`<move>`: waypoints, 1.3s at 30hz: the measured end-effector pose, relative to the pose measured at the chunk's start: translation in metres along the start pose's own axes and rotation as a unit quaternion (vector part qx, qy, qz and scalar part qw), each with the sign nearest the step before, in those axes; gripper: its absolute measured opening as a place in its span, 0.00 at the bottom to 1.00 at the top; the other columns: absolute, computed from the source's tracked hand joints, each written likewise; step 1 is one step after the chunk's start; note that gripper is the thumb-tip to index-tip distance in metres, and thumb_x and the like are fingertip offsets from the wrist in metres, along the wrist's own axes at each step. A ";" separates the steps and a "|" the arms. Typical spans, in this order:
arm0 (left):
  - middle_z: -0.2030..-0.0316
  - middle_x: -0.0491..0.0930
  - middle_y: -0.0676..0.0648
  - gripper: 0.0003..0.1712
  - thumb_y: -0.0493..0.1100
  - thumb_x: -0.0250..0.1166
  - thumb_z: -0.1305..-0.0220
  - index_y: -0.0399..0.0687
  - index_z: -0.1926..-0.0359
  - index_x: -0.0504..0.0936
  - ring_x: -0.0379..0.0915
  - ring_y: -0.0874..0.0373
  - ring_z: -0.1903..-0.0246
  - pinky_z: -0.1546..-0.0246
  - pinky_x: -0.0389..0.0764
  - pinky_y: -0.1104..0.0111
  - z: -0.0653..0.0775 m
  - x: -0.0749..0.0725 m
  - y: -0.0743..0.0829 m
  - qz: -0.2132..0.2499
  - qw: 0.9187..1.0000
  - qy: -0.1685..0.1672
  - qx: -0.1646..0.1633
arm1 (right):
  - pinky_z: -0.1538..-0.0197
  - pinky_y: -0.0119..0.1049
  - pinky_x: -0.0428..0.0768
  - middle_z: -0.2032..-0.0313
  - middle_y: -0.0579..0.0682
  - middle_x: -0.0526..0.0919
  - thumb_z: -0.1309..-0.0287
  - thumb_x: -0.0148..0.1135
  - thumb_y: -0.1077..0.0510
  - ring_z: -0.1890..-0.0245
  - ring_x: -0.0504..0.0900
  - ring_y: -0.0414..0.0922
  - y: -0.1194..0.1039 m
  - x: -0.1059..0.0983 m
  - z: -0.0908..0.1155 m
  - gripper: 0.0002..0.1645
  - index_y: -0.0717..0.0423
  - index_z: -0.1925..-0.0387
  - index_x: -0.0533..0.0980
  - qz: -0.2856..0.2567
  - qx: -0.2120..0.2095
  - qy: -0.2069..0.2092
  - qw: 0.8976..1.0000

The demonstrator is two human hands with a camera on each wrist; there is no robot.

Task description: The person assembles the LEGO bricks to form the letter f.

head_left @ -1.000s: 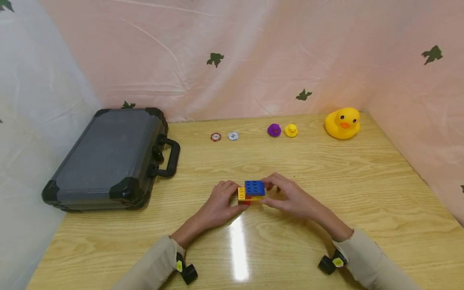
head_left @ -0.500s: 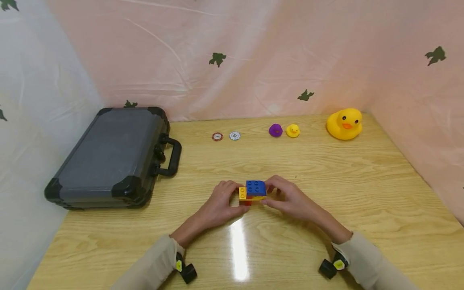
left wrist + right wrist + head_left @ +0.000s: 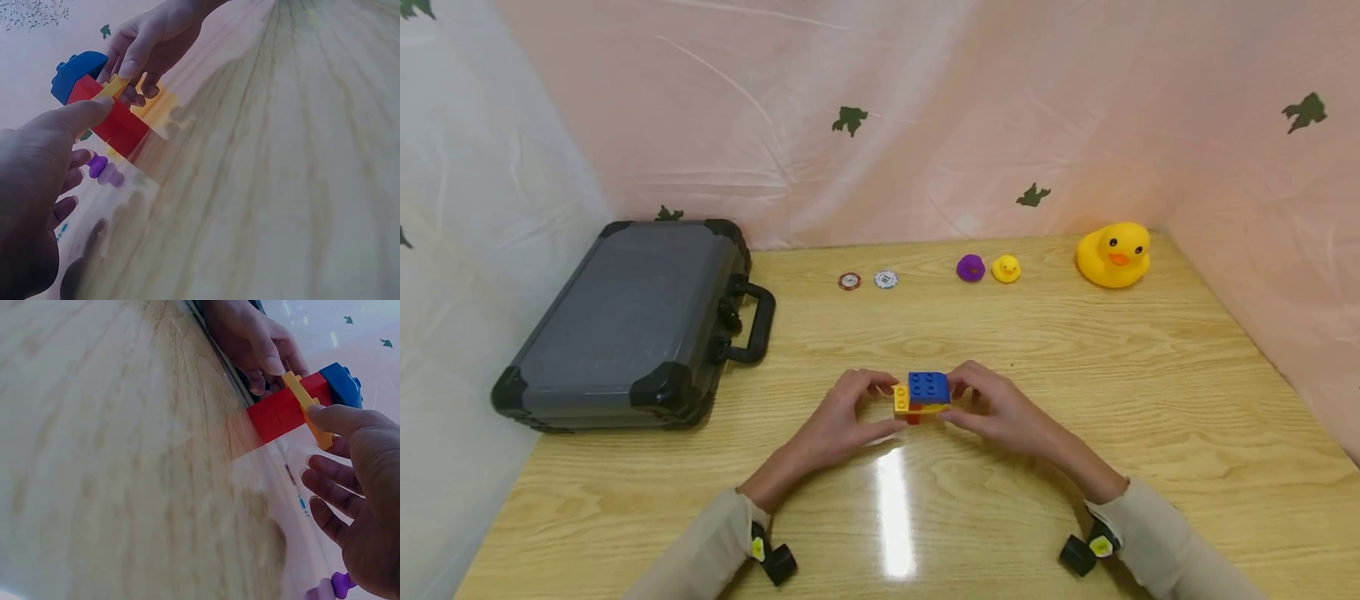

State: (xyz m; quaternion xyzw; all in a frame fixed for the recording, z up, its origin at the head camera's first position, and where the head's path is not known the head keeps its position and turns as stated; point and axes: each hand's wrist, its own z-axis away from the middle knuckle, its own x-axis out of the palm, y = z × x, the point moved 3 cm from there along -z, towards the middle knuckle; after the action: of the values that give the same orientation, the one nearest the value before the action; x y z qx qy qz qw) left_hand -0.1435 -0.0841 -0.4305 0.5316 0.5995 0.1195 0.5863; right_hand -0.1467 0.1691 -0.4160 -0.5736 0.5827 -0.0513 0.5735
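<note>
Both hands hold a small toy-brick assembly between them over the table's middle. It has a blue brick (image 3: 928, 387) with a curved end on top, a yellow brick piece (image 3: 901, 398) sticking out below it, and red bricks (image 3: 278, 415) underneath. My right hand (image 3: 1000, 408) pinches the yellow piece's right end, thumb in front and index finger behind. My left hand (image 3: 838, 421) curves round the left end, with its thumb tip right at the yellow piece in the left wrist view. In that view the left thumb (image 3: 81, 115) overlaps the red bricks.
A grey hard case (image 3: 625, 325) with a black handle lies at the left. Along the back stand a red poker chip (image 3: 849, 282), a white chip (image 3: 886, 279), a purple duck (image 3: 971, 268), a small yellow duck (image 3: 1006, 268) and a large yellow duck (image 3: 1112, 257).
My left hand has shifted slightly left, its thumb drawing back from the red bricks and the gap inside its grasp widening. The right hand and the brick assembly stay nearly in place.
</note>
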 end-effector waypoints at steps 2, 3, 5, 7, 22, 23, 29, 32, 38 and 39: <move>0.51 0.80 0.51 0.28 0.44 0.79 0.41 0.46 0.42 0.80 0.73 0.57 0.51 0.51 0.75 0.59 0.000 -0.001 0.000 0.003 1.000 0.007 0.009 | 0.55 0.39 0.80 0.55 0.45 0.80 0.40 0.73 0.67 0.58 0.79 0.46 0.000 0.000 0.000 0.21 0.54 0.46 0.78 0.000 0.000 0.000 1.000; 0.52 0.79 0.51 0.27 0.44 0.79 0.41 0.46 0.43 0.80 0.73 0.57 0.51 0.51 0.75 0.59 0.000 -0.002 -0.001 0.004 1.000 0.009 0.012 | 0.55 0.39 0.80 0.55 0.45 0.80 0.40 0.73 0.67 0.58 0.79 0.46 0.001 0.000 0.000 0.21 0.54 0.46 0.78 0.000 -0.001 0.000 1.000; 0.52 0.80 0.52 0.24 0.43 0.78 0.40 0.47 0.45 0.80 0.73 0.57 0.52 0.52 0.75 0.59 0.000 -0.002 -0.001 0.008 1.000 0.012 0.017 | 0.55 0.39 0.80 0.55 0.46 0.80 0.40 0.73 0.67 0.58 0.79 0.46 0.000 0.000 0.000 0.22 0.55 0.46 0.78 0.001 -0.003 0.001 1.000; 0.52 0.80 0.52 0.22 0.43 0.78 0.39 0.47 0.46 0.80 0.73 0.57 0.52 0.52 0.75 0.60 0.000 -0.002 0.000 0.010 1.000 0.014 0.019 | 0.55 0.39 0.80 0.55 0.45 0.80 0.40 0.73 0.67 0.58 0.79 0.46 0.000 0.000 0.000 0.22 0.55 0.46 0.78 0.003 -0.004 0.003 1.000; 0.52 0.81 0.49 0.17 0.42 0.72 0.32 0.44 0.46 0.82 0.74 0.55 0.52 0.51 0.76 0.57 -0.011 -0.002 -0.001 0.011 0.999 0.037 0.004 | 0.56 0.37 0.80 0.57 0.47 0.82 0.32 0.65 0.67 0.60 0.78 0.44 0.000 -0.001 -0.009 0.11 0.59 0.50 0.80 -0.017 0.040 0.021 0.999; 0.52 0.81 0.49 0.17 0.43 0.72 0.32 0.43 0.45 0.82 0.74 0.55 0.52 0.51 0.76 0.57 -0.013 -0.001 -0.002 0.008 0.999 0.040 0.002 | 0.56 0.37 0.80 0.57 0.48 0.82 0.31 0.65 0.67 0.60 0.79 0.45 0.001 -0.002 -0.010 0.11 0.60 0.49 0.80 -0.020 0.050 0.023 0.998; 0.53 0.82 0.48 0.15 0.43 0.68 0.28 0.41 0.45 0.83 0.74 0.54 0.52 0.50 0.75 0.56 -0.023 0.000 -0.005 0.015 0.998 0.051 -0.029 | 0.52 0.41 0.81 0.56 0.49 0.83 0.27 0.62 0.61 0.57 0.81 0.46 0.007 -0.003 -0.018 0.12 0.62 0.47 0.81 -0.028 0.123 0.035 0.991; 0.53 0.82 0.48 0.15 0.44 0.67 0.27 0.42 0.45 0.83 0.74 0.53 0.52 0.48 0.75 0.55 -0.027 0.000 -0.007 0.018 0.997 0.058 -0.048 | 0.49 0.43 0.80 0.54 0.51 0.85 0.26 0.61 0.58 0.54 0.82 0.47 0.011 -0.003 -0.022 0.15 0.63 0.45 0.81 -0.039 0.149 0.036 0.987; 0.54 0.82 0.51 0.16 0.50 0.64 0.25 0.44 0.47 0.84 0.74 0.55 0.53 0.47 0.75 0.56 -0.035 0.003 -0.012 0.022 0.995 0.061 -0.080 | 0.54 0.39 0.80 0.52 0.55 0.86 0.24 0.59 0.56 0.58 0.81 0.49 0.018 -0.005 -0.028 0.19 0.65 0.42 0.81 -0.065 0.182 0.026 0.981; 0.55 0.82 0.50 0.16 0.50 0.64 0.24 0.44 0.48 0.84 0.74 0.55 0.54 0.48 0.75 0.56 -0.036 0.003 -0.012 0.024 0.994 0.062 -0.084 | 0.56 0.38 0.80 0.53 0.55 0.86 0.24 0.59 0.55 0.59 0.80 0.49 0.019 -0.006 -0.029 0.19 0.65 0.42 0.81 -0.066 0.186 0.025 0.980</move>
State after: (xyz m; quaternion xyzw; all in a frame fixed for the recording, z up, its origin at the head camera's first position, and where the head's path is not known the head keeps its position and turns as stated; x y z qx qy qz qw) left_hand -0.1787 -0.0696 -0.4316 0.4861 0.6097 0.2162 0.5876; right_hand -0.1811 0.1620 -0.4161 -0.4922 0.5383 -0.2110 0.6507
